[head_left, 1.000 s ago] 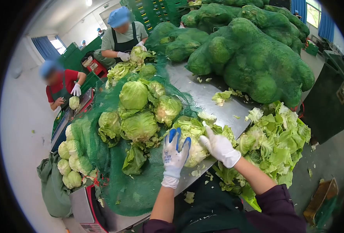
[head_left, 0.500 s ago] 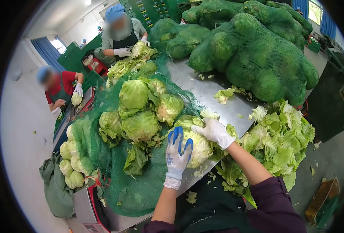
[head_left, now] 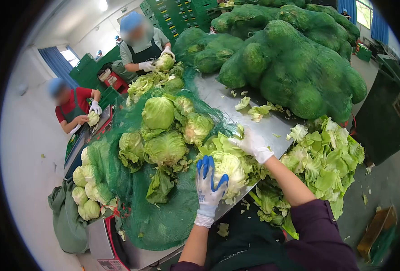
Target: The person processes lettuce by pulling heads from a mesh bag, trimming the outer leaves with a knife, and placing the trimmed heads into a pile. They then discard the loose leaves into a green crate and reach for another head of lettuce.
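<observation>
Steadies a lettuce [head_left: 231, 170] with spread left hand [head_left: 209, 187], touches leaves [head_left: 221, 144] with right hand [head_left: 255, 146] in unclear grip, risking, through uneven pushing, a roll over the table edge [head_left: 222, 211] beside the left.

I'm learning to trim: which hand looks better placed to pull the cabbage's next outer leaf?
Probably the right hand: its fingers are at the loose leaves on the far side of the cabbage. The left hand lies spread against the cabbage's left side, better placed to steady it.
</observation>
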Demonstrator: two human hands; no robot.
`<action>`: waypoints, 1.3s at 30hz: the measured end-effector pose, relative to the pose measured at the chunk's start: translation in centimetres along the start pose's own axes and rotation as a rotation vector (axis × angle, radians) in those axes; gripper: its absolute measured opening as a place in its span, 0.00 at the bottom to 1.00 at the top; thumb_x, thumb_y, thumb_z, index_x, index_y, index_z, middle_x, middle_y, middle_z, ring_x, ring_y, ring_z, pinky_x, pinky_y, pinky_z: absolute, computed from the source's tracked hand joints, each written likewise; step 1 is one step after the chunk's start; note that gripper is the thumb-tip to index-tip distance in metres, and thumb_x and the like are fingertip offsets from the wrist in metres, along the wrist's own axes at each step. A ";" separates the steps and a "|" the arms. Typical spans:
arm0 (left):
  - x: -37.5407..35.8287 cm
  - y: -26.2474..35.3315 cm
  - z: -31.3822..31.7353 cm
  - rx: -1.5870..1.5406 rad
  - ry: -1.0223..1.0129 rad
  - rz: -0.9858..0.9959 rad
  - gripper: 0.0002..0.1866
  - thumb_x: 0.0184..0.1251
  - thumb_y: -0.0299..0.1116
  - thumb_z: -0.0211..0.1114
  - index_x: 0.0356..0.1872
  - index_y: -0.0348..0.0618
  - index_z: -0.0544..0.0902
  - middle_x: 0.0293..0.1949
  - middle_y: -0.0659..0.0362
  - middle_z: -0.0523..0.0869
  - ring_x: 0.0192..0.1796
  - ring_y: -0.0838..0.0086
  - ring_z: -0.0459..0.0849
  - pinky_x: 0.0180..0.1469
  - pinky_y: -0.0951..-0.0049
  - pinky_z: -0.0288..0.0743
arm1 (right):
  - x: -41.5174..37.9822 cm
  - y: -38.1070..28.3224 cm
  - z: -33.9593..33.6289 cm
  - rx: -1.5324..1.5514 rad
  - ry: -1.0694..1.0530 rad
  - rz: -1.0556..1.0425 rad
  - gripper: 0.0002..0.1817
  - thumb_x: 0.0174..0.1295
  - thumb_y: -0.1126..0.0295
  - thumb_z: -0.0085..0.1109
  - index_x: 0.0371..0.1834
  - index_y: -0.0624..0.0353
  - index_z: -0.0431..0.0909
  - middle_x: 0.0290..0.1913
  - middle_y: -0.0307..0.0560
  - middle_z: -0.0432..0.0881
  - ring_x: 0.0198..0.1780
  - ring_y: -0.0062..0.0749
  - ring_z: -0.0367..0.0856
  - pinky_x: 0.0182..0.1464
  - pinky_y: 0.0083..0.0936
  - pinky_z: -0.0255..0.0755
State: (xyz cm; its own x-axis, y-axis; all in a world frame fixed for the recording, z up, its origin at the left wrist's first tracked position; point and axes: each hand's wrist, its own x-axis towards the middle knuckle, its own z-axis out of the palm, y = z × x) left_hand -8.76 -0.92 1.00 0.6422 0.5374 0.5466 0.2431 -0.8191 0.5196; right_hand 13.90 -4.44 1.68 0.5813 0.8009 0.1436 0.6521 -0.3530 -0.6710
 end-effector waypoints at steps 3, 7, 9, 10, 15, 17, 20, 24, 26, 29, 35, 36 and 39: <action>-0.6 1.0 -0.2 0.040 0.014 -0.001 0.37 0.57 0.37 0.67 0.68 0.38 0.65 0.69 0.44 0.65 0.72 0.47 0.59 0.72 0.53 0.51 | -1.8 -3.7 -2.1 0.043 -0.055 -0.112 0.42 0.48 0.34 0.62 0.53 0.63 0.74 0.37 0.61 0.84 0.40 0.57 0.83 0.45 0.42 0.75; -0.6 2.6 0.5 0.199 -0.005 0.010 0.43 0.52 0.47 0.71 0.69 0.40 0.66 0.69 0.44 0.64 0.72 0.46 0.59 0.70 0.50 0.53 | 0.1 -5.0 -0.9 -0.135 -0.331 -0.065 0.46 0.45 0.32 0.63 0.51 0.67 0.75 0.37 0.61 0.84 0.41 0.54 0.84 0.45 0.39 0.76; -1.0 3.4 0.3 0.250 -0.037 -0.005 0.45 0.50 0.51 0.71 0.69 0.41 0.66 0.69 0.44 0.64 0.71 0.46 0.59 0.69 0.48 0.53 | 1.5 -4.2 1.1 -0.120 -0.334 -0.056 0.44 0.44 0.33 0.65 0.45 0.70 0.78 0.36 0.62 0.84 0.41 0.53 0.84 0.43 0.39 0.77; -0.9 3.7 0.1 0.269 -0.052 0.002 0.45 0.50 0.52 0.71 0.69 0.41 0.66 0.69 0.45 0.65 0.71 0.46 0.59 0.69 0.48 0.53 | 2.3 -3.7 2.1 -0.185 -0.314 -0.068 0.42 0.44 0.34 0.65 0.42 0.70 0.79 0.35 0.62 0.84 0.40 0.52 0.84 0.42 0.39 0.77; -2.6 2.8 0.1 0.197 0.004 0.009 0.45 0.50 0.53 0.72 0.67 0.40 0.67 0.69 0.44 0.63 0.71 0.45 0.58 0.72 0.48 0.49 | 3.2 0.7 3.2 -0.192 -0.263 -0.026 0.38 0.45 0.37 0.66 0.37 0.68 0.81 0.34 0.62 0.84 0.38 0.52 0.84 0.42 0.39 0.77; -3.1 1.7 -0.4 0.168 0.008 -0.053 0.44 0.50 0.49 0.72 0.68 0.41 0.67 0.69 0.44 0.62 0.73 0.50 0.57 0.72 0.52 0.52 | 0.7 0.1 1.1 -0.078 -0.227 0.018 0.36 0.50 0.40 0.65 0.41 0.69 0.79 0.35 0.60 0.84 0.38 0.52 0.84 0.43 0.38 0.76; -4.5 -2.3 0.5 -0.625 0.324 -0.384 0.41 0.47 0.24 0.70 0.67 0.36 0.67 0.67 0.47 0.62 0.71 0.59 0.59 0.71 0.62 0.57 | -5.9 -1.8 -0.5 0.383 0.149 0.122 0.38 0.55 0.43 0.63 0.51 0.72 0.73 0.37 0.64 0.83 0.41 0.53 0.84 0.45 0.39 0.76; -2.2 3.0 -0.5 -0.283 0.264 -0.383 0.31 0.57 0.25 0.67 0.64 0.37 0.70 0.66 0.48 0.66 0.67 0.61 0.64 0.69 0.64 0.58 | -12.4 -3.4 4.1 0.441 -0.014 0.194 0.51 0.51 0.45 0.69 0.68 0.71 0.60 0.56 0.66 0.77 0.55 0.43 0.80 0.57 0.27 0.71; -3.5 1.8 -0.4 -0.274 0.214 -0.362 0.32 0.55 0.26 0.69 0.64 0.42 0.71 0.63 0.48 0.68 0.65 0.60 0.66 0.67 0.64 0.61 | -9.7 0.2 4.9 0.722 -0.059 0.081 0.52 0.44 0.46 0.75 0.68 0.69 0.62 0.55 0.63 0.79 0.54 0.38 0.81 0.56 0.26 0.71; -3.6 2.8 -2.5 -0.233 0.108 -0.265 0.32 0.53 0.30 0.71 0.64 0.47 0.74 0.57 0.47 0.73 0.60 0.57 0.70 0.63 0.62 0.66 | -7.1 -1.2 -2.1 0.551 -0.412 0.161 0.45 0.46 0.50 0.75 0.65 0.65 0.69 0.52 0.58 0.82 0.52 0.34 0.81 0.52 0.27 0.73; 3.0 -2.0 0.9 -0.009 -0.013 -0.035 0.25 0.60 0.41 0.64 0.58 0.43 0.77 0.57 0.45 0.77 0.60 0.52 0.74 0.62 0.56 0.66 | -8.8 -0.6 1.2 0.203 -0.015 0.004 0.39 0.64 0.45 0.53 0.67 0.67 0.62 0.31 0.64 0.82 0.34 0.61 0.80 0.39 0.46 0.73; 3.7 -1.9 1.1 -0.012 -0.018 -0.035 0.25 0.60 0.41 0.64 0.58 0.43 0.77 0.57 0.45 0.77 0.60 0.52 0.74 0.62 0.56 0.66 | -9.7 -1.2 1.0 0.196 0.017 0.097 0.38 0.67 0.45 0.47 0.69 0.66 0.58 0.31 0.66 0.81 0.34 0.62 0.80 0.38 0.46 0.73; 4.9 -0.3 1.7 -0.002 -0.016 -0.068 0.23 0.64 0.41 0.60 0.58 0.42 0.77 0.53 0.47 0.80 0.56 0.55 0.77 0.60 0.58 0.69 | -11.9 -2.7 1.0 0.047 -0.001 0.221 0.36 0.72 0.46 0.37 0.71 0.65 0.54 0.26 0.65 0.81 0.31 0.59 0.81 0.36 0.48 0.74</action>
State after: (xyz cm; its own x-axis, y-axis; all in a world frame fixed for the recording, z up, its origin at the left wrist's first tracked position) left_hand -4.46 1.64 2.40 0.6354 0.5889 0.4995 0.2852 -0.7800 0.5570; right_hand 4.73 -12.48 1.05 0.7068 0.7073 -0.0113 0.4858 -0.4969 -0.7191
